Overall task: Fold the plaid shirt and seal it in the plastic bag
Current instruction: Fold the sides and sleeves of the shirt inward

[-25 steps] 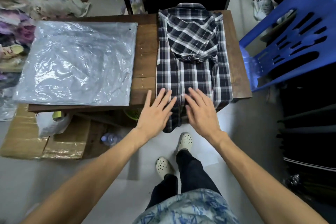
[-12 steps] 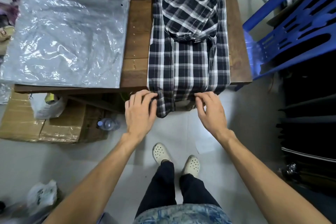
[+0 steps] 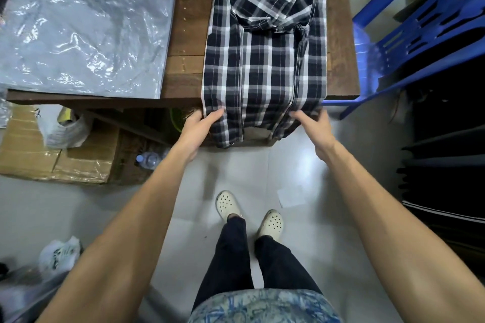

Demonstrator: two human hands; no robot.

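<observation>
The dark plaid shirt [image 3: 265, 60] lies lengthwise on the right part of the wooden table [image 3: 186, 34], sleeves folded in, its bottom hem hanging over the near edge. My left hand [image 3: 198, 126] grips the hem's left corner, thumb on top and fingers underneath. My right hand [image 3: 313, 126] grips the hem's right corner the same way. The clear plastic bag [image 3: 84, 23] lies flat on the left half of the table, apart from the shirt.
A blue plastic chair [image 3: 420, 34] stands right of the table. Under the table are cardboard boxes [image 3: 52, 162], a water bottle [image 3: 149, 160] and a white bag [image 3: 65, 126]. Dark folded garments [image 3: 446, 165] stack at right. My feet stand on the tiled floor.
My hands slid from pressing flat on the shirt's lower part to its hanging hem, and now hold its two corners. The view tilted down.
</observation>
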